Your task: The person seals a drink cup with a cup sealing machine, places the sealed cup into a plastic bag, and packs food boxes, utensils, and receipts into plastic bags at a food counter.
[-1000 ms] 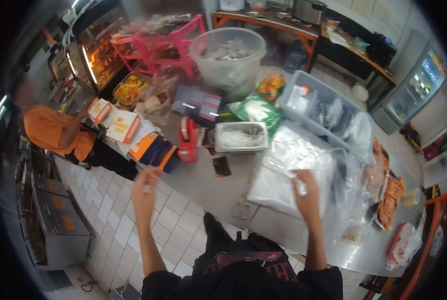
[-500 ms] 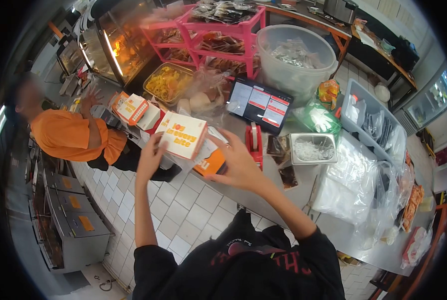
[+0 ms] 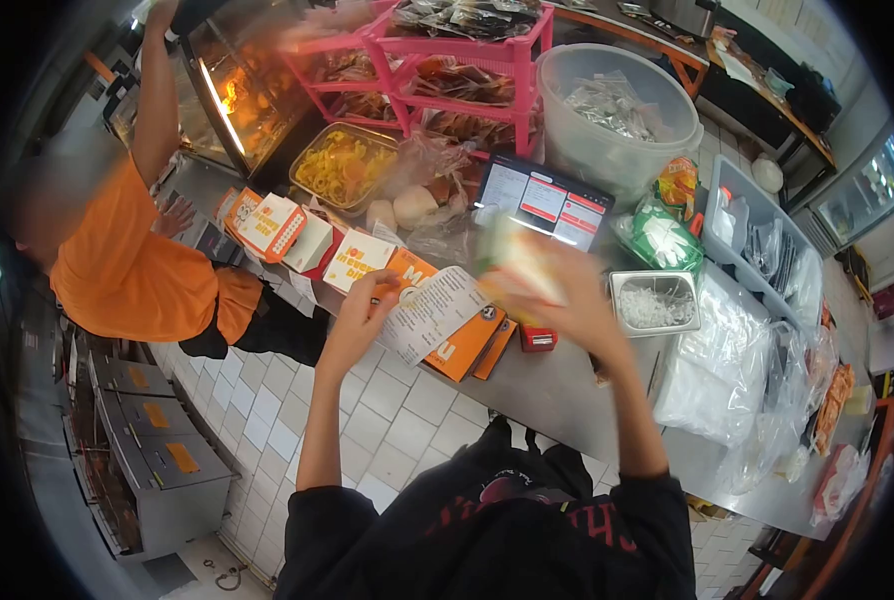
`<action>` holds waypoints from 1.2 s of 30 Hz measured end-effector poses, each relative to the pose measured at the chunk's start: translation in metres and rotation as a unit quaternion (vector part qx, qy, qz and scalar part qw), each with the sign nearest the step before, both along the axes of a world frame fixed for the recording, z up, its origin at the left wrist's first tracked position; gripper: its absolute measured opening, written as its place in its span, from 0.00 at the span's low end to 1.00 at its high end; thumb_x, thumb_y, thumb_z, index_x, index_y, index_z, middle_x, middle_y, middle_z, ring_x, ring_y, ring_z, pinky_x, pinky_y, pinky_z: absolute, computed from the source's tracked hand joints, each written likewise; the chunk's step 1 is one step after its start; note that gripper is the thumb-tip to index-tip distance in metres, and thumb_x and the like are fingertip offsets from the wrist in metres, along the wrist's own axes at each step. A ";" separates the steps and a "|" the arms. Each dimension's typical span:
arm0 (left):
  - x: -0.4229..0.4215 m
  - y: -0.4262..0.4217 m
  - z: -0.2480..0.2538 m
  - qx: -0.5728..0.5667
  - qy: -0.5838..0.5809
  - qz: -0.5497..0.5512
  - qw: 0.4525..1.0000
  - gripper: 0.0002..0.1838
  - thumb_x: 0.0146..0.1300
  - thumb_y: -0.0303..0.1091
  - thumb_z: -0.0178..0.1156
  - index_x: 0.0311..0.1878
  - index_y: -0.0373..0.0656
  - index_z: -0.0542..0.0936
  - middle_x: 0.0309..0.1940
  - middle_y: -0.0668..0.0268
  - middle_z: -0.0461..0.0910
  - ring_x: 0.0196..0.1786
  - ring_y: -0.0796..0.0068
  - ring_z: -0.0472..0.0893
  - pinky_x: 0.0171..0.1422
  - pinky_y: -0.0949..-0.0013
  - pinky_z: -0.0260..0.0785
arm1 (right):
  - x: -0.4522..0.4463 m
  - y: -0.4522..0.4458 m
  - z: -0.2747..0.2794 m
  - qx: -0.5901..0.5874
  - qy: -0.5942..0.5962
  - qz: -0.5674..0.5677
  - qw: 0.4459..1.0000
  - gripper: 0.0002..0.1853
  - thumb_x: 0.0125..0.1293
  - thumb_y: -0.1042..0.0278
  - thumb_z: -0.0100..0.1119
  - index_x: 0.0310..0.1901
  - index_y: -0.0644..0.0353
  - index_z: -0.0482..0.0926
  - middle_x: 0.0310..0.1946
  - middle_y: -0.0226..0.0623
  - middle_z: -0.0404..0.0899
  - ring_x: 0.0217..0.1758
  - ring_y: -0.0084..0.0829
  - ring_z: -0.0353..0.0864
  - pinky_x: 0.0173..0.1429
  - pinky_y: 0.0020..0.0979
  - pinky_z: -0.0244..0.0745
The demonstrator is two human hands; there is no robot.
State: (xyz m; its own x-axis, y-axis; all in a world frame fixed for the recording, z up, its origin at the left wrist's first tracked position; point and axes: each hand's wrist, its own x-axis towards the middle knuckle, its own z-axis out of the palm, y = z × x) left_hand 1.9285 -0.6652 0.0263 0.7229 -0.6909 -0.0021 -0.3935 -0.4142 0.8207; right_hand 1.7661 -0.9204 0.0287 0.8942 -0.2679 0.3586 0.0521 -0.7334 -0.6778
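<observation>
My left hand [image 3: 362, 308] has its fingers pinched on the edge of a printed receipt [image 3: 432, 315]. The receipt slants over flat orange cartons [image 3: 462, 345] at the counter's near edge. My right hand [image 3: 579, 290] is smeared by motion and grips a blurred, mostly white food box [image 3: 522, 265], raised in front of the tablet [image 3: 545, 200]. Left of the receipt, a white box with yellow lettering [image 3: 360, 260] rests in a row with other food boxes [image 3: 267, 228]. Below the raised box, the red tape dispenser [image 3: 539, 340] is partly hidden.
A co-worker in an orange shirt [image 3: 132, 260] stands at left, one arm raised by the lit display case [image 3: 217, 100]. Behind are a yellow food tray [image 3: 342, 165], pink racks [image 3: 457, 85] and a large tub [image 3: 617, 110]. Plastic bags [image 3: 712, 360] and a steel pan [image 3: 655, 303] lie right.
The food box has moved right, away from my left hand, in my right hand. The receipt and orange cartons now show more fully. The co-worker has raised an arm. The view has shifted slightly.
</observation>
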 end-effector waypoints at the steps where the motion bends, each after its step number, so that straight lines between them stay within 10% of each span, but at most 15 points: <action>1: -0.003 -0.002 -0.003 0.019 -0.081 -0.010 0.996 0.22 0.59 0.38 0.57 0.52 0.35 0.69 0.46 0.56 0.73 0.55 0.63 0.71 0.60 0.67 0.60 | -0.029 -0.020 0.004 0.045 0.019 -0.075 0.996 0.39 0.46 0.52 0.66 0.60 0.57 0.66 0.55 0.47 0.67 0.59 0.44 0.65 0.64 0.41 0.56; 5: -0.017 -0.010 0.004 0.068 -0.194 -0.014 0.979 0.29 0.52 0.39 0.64 0.54 0.36 0.68 0.45 0.56 0.71 0.54 0.61 0.69 0.57 0.66 0.61 | -0.175 -0.126 -0.048 -0.118 -0.023 -0.407 0.906 0.37 0.51 0.56 0.63 0.63 0.56 0.62 0.58 0.50 0.64 0.65 0.44 0.59 0.65 0.44 0.53; 9: -0.012 -0.014 -0.006 0.064 -0.079 0.057 0.993 0.27 0.48 0.36 0.66 0.52 0.38 0.70 0.36 0.59 0.73 0.47 0.61 0.70 0.52 0.64 0.63 | -0.291 -0.181 -0.145 -0.293 0.364 -0.591 0.658 0.42 0.52 0.44 0.62 0.67 0.44 0.55 0.62 0.63 0.52 0.66 0.58 0.52 0.65 0.53 0.50; 11: -0.008 -0.018 -0.011 0.071 -0.037 0.088 0.993 0.26 0.48 0.36 0.67 0.50 0.39 0.71 0.33 0.60 0.73 0.45 0.61 0.71 0.50 0.63 0.63 | -0.311 -0.184 -0.144 -0.262 0.411 -0.558 0.671 0.42 0.54 0.41 0.58 0.67 0.48 0.53 0.61 0.65 0.52 0.65 0.60 0.52 0.65 0.51 0.51; 13: -0.004 -0.018 -0.019 0.069 -0.284 0.064 0.954 0.23 0.48 0.35 0.67 0.47 0.40 0.72 0.30 0.60 0.74 0.41 0.62 0.72 0.48 0.63 0.64 | -0.318 -0.198 -0.145 -0.231 0.456 -0.521 0.684 0.43 0.56 0.38 0.53 0.68 0.53 0.52 0.61 0.67 0.52 0.65 0.61 0.52 0.66 0.49 0.52; 21: 0.000 -0.027 -0.010 0.084 -0.134 0.163 0.974 0.16 0.47 0.36 0.68 0.35 0.36 0.77 0.30 0.59 0.77 0.35 0.65 0.75 0.41 0.64 0.68 | -0.198 -0.089 -0.019 -0.040 0.072 -0.287 0.954 0.20 0.61 0.67 0.55 0.55 0.59 0.69 0.58 0.45 0.64 0.63 0.43 0.61 0.66 0.37 0.53; 30: 0.004 -0.018 0.034 0.131 -0.104 0.111 0.980 0.14 0.51 0.31 0.65 0.39 0.33 0.77 0.25 0.64 0.77 0.30 0.77 0.78 0.36 0.74 0.71 | -0.137 -0.018 -0.003 0.148 0.071 0.017 0.986 0.20 0.58 0.67 0.58 0.53 0.57 0.71 0.55 0.47 0.66 0.59 0.45 0.67 0.59 0.37 0.63; 36: -0.134 -0.111 0.064 -0.315 0.176 0.021 0.932 0.10 0.60 0.21 0.51 0.45 0.38 0.67 0.40 0.67 0.72 0.41 0.83 0.74 0.44 0.79 0.69 | -0.123 0.015 0.023 0.204 -0.077 0.087 0.972 0.25 0.56 0.68 0.61 0.56 0.64 0.68 0.57 0.44 0.66 0.59 0.37 0.68 0.59 0.33 0.64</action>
